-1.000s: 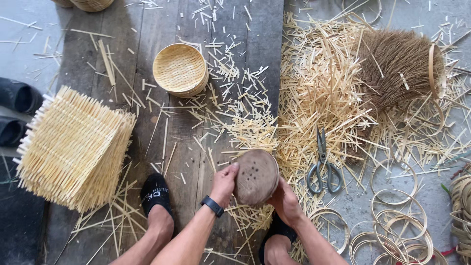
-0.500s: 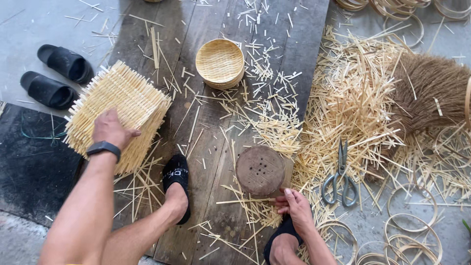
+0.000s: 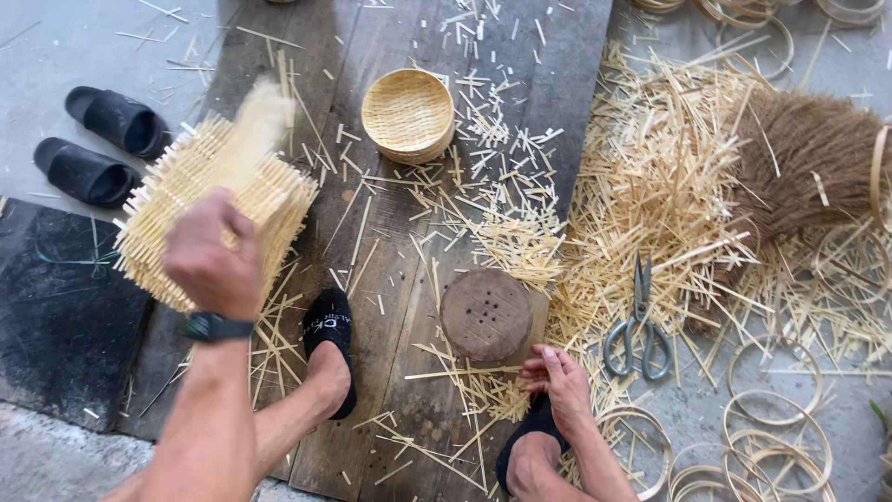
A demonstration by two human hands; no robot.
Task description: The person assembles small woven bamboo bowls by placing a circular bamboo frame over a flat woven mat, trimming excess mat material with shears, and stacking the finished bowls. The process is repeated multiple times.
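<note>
A woven bamboo mat, blurred, is rising off a stack of woven mats at the left of the wooden boards. Its long axis is running from the lower left up to the right, with its far end pointing towards a round basket. The left hand is closing around its near end. The right hand is resting open on loose bamboo strips, just below a round wooden block. Scissors are lying nearby.
</note>
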